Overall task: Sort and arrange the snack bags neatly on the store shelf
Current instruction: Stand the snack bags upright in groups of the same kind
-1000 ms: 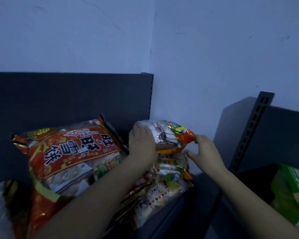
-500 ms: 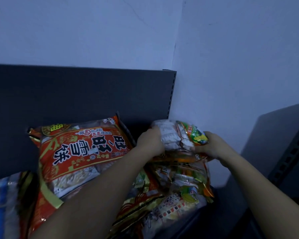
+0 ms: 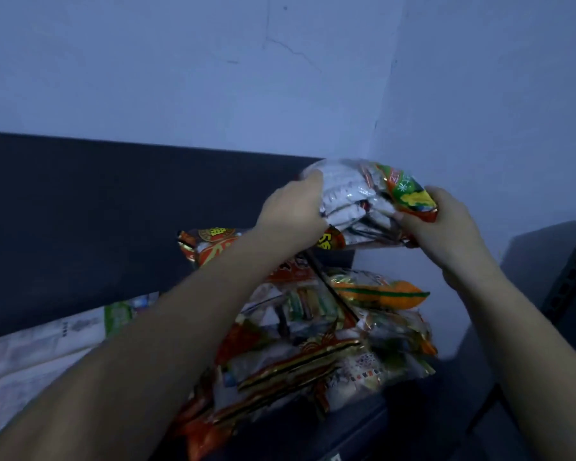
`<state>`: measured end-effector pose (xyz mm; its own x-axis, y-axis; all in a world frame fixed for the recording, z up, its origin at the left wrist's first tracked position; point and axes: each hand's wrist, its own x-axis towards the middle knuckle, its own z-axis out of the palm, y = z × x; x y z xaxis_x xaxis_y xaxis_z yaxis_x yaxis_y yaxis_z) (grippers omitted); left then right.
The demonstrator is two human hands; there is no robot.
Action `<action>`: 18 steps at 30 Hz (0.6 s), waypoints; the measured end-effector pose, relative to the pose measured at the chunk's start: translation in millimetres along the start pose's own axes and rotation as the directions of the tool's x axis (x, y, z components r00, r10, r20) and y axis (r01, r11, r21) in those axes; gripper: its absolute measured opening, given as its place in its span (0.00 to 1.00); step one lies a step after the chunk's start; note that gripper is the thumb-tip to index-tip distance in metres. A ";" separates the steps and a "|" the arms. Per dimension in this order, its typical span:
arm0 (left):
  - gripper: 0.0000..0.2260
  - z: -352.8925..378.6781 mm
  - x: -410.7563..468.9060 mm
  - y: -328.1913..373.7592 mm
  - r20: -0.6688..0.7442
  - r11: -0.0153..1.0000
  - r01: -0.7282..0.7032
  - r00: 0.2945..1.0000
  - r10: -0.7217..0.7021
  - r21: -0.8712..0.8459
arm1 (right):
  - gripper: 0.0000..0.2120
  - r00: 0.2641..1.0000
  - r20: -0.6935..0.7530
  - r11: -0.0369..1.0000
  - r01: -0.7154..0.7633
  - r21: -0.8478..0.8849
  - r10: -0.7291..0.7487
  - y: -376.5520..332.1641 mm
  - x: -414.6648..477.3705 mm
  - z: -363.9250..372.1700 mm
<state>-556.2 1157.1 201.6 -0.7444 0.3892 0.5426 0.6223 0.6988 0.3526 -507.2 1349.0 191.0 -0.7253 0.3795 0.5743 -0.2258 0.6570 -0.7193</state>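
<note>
Lifted since half a second ago: clear-and-orange snack bag (image 3: 356, 197), then resting on the pile of bags (image 3: 330, 327), now held well above it, near the top edge of the dark shelf back panel (image 3: 113, 211) by the wall corner; gripped at both ends, left hand (image 3: 290, 211) with fingers curled over the clear end, right hand (image 3: 446, 224) clamped round the orange-and-green end; probably mid-step, taking one bag off the heap to re-seat it neatly; to do that well, keep both grips firm but not crushing, given seemingly brittle contents; turn the printed face forward, level the bag, then set it down squarely with like bags, bottom edge on the shelf floor (image 3: 373, 424); mind the slumped pile below, loose and leaning toward the shelf front, apt to slide if nudged; better to straighten that first before stacking anything more on top.
</note>
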 end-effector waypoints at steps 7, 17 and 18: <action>0.20 -107.9 -101.7 -82.0 -0.140 0.976 0.148 0.982 -0.125 0.160 | 0.20 0.977 0.174 0.984 0.100 0.150 -0.126 -95.2 -72.4 97.6; 0.19 -102.3 -232.5 -171.8 0.037 0.869 0.406 0.901 -0.433 0.282 | 0.21 0.856 0.462 0.972 0.213 0.094 -0.233 -101.2 -161.1 206.0; 0.19 -91.6 -240.8 -176.1 0.085 0.857 0.421 0.882 -0.463 0.299 | 0.22 0.831 0.513 0.975 0.213 0.060 -0.213 -92.4 -167.2 211.0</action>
<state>-464.3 885.4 78.8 -0.9655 0.0707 0.2507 0.1476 0.9416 0.3028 -502.2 1087.5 79.0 -0.8888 -0.1587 0.4300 -0.4134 0.6827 -0.6025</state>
